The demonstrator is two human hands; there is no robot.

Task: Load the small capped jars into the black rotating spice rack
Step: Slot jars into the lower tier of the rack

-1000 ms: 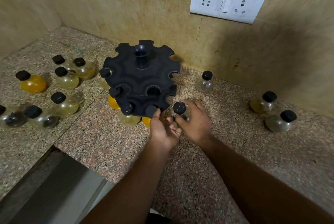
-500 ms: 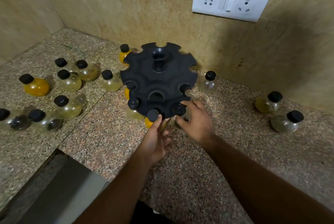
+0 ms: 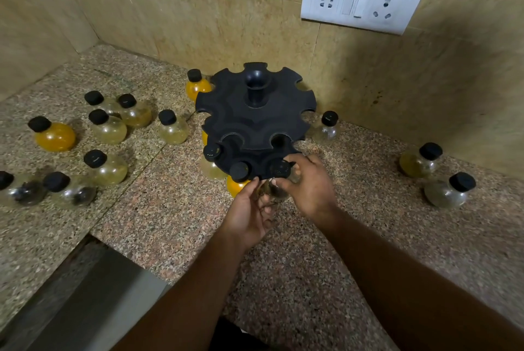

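Seating a jar (image 3: 279,169) in the rack's (image 3: 255,123) near slot.
On the counter (image 3: 340,237), the rack at frame centre holds the jar at its lower rim; next, probably release and fetch another. The right hand (image 3: 312,189) pinches the jar; the left hand (image 3: 249,209) curls beside it, grip unclear.

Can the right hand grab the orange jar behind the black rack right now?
Probably not easily. The right hand grips a clear jar at the near edge of the spice rack, and the rack stands between it and that orange jar.
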